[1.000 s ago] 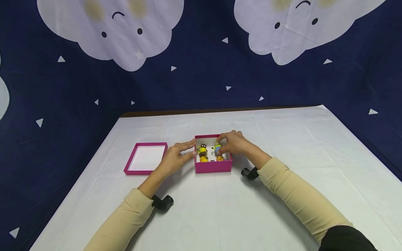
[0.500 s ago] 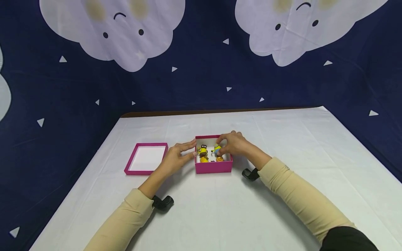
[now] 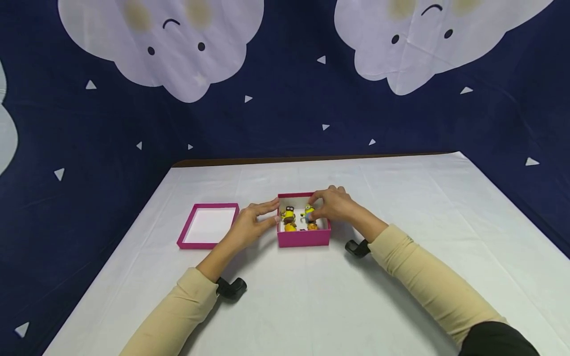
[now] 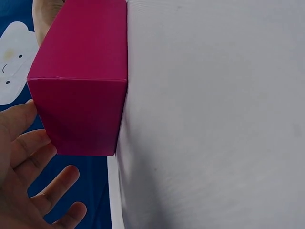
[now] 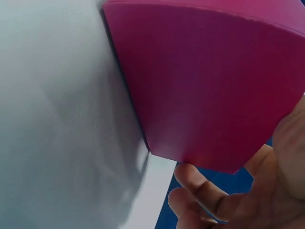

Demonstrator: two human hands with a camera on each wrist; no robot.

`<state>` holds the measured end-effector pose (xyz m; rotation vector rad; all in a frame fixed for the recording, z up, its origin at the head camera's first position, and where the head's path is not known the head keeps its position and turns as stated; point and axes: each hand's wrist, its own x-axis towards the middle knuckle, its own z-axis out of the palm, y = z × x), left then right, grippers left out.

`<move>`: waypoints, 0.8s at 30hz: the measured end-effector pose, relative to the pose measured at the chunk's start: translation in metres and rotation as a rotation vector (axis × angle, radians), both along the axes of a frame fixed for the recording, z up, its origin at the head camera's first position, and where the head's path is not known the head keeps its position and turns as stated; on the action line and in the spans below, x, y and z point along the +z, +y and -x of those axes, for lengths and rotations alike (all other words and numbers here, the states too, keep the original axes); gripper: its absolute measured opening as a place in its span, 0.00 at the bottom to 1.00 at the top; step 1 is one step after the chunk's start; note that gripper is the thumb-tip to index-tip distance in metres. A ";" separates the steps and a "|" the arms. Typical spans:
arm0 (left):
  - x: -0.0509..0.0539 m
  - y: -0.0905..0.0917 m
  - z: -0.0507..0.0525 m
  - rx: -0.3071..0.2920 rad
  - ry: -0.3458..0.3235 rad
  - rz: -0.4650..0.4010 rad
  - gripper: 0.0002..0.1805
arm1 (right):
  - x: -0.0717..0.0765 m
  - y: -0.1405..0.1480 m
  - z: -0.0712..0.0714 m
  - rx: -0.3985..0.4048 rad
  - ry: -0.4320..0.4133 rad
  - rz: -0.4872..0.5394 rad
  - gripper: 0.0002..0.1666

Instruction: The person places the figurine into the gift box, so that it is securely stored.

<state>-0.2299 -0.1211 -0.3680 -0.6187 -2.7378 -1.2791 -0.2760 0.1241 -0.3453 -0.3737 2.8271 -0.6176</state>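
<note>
A magenta box [image 3: 304, 239] with a pale inside stands in the middle of the table, holding several yellow minion toy figures. Inside its right half, my right hand [image 3: 336, 203] pinches a yellow-and-blue minion figure [image 3: 308, 213] between thumb and fingers. A goggled minion figure [image 3: 289, 213] stands at the left of the box, with more yellow figures [image 3: 290, 227] in front, partly hidden by the front wall. My left hand [image 3: 249, 225] touches the box's left rim with fingers extended. In the left wrist view, its fingers [image 4: 62, 186] are spread beside the magenta side wall. The right wrist view hides the pinched figure.
Left of the box lies a magenta-rimmed lid [image 3: 198, 245], its white inside facing up, partly behind my left hand. A white cloth [image 3: 303, 301] covers the table. Behind the far edge hangs a dark blue curtain [image 3: 285, 123] with clouds.
The pinched minion figure has shifted slightly within my right fingers, showing more of its head. Both hands and the box hold their places; the head view has drifted a little.
</note>
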 end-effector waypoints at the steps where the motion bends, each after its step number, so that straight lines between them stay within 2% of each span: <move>1: 0.000 0.000 0.000 -0.001 0.004 0.011 0.25 | 0.000 0.001 0.000 0.002 0.005 0.002 0.27; 9: 0.003 -0.001 0.001 0.002 0.043 0.087 0.25 | -0.001 0.012 -0.005 0.016 0.053 0.097 0.27; 14: 0.005 -0.001 0.000 -0.011 0.075 0.103 0.24 | 0.003 0.019 -0.013 0.014 0.094 0.173 0.29; 19: 0.005 -0.001 0.000 -0.021 0.111 0.113 0.25 | 0.006 0.023 -0.020 0.002 0.131 0.203 0.29; 24: 0.006 -0.003 -0.002 0.004 0.130 0.127 0.25 | 0.009 0.024 -0.029 -0.012 0.168 0.232 0.27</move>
